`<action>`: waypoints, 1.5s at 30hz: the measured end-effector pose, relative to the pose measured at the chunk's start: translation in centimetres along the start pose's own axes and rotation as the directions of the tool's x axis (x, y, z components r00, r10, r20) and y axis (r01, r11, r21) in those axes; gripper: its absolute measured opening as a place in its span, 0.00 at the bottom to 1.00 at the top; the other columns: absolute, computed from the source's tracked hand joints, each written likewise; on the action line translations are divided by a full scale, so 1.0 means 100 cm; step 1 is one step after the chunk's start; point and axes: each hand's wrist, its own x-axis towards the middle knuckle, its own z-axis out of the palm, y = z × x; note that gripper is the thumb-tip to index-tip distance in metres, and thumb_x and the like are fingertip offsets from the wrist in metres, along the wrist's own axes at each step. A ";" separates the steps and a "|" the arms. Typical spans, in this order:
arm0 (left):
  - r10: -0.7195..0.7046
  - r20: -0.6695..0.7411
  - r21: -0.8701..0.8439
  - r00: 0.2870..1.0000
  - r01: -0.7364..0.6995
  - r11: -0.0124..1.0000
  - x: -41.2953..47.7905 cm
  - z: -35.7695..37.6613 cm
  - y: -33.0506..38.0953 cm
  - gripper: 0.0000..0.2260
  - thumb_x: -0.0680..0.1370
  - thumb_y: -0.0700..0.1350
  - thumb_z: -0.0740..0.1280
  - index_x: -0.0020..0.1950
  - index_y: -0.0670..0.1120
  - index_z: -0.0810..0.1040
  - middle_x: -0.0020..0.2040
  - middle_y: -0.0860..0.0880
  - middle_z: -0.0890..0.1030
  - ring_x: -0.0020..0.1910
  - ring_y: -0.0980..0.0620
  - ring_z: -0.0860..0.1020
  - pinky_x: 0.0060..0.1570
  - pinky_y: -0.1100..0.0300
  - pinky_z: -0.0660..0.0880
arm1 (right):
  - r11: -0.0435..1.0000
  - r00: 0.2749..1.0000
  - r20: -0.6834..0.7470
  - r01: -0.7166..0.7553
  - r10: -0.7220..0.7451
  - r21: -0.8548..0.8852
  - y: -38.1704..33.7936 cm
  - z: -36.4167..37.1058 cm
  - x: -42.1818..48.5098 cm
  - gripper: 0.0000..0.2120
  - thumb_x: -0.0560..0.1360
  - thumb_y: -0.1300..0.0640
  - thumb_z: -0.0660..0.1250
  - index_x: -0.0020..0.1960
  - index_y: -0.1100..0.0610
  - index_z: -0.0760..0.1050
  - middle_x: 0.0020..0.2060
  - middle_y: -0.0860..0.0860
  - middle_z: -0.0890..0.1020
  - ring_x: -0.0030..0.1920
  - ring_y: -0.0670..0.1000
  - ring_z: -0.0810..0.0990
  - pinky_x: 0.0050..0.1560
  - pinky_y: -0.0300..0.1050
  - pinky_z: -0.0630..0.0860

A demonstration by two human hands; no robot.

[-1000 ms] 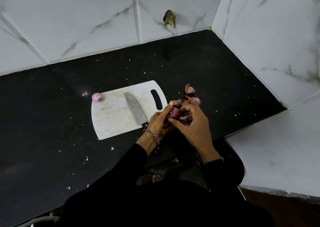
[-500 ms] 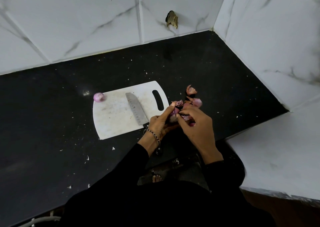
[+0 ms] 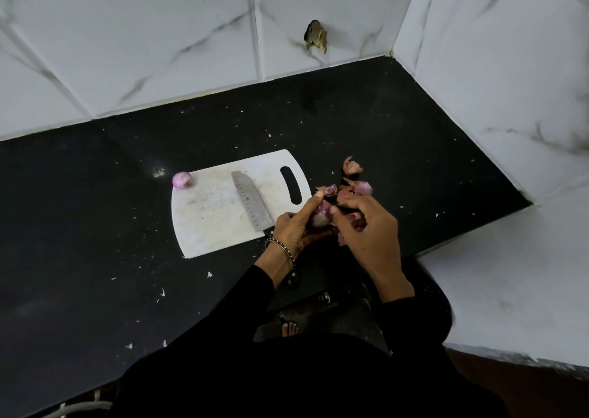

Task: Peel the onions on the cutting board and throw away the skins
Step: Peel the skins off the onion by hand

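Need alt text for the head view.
The left hand holds a red onion while the right hand picks at its skin beside a white cutting board. A knife and a second onion lie on the board; loose skins lie beside it.

The handle of the knife (image 3: 250, 200) is mostly hidden under the left hand (image 3: 294, 226) and wrist. Both hands cover most of the onion (image 3: 320, 215), and the right hand (image 3: 369, 229) hides part of the skins (image 3: 352, 178). The white specks (image 3: 209, 274) on the counter (image 3: 95, 210) are too small to tell.
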 end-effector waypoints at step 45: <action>0.098 -0.065 0.207 0.993 -0.083 0.975 -0.004 -0.007 -0.003 0.18 0.68 0.58 0.77 0.36 0.43 0.80 0.30 0.50 0.83 0.32 0.53 0.83 0.36 0.61 0.79 | 0.975 0.992 0.080 0.108 -0.094 -0.192 -0.004 0.013 -0.002 0.09 0.74 0.50 0.70 0.50 0.53 0.79 0.58 0.42 0.75 0.56 0.39 0.74 0.49 0.33 0.76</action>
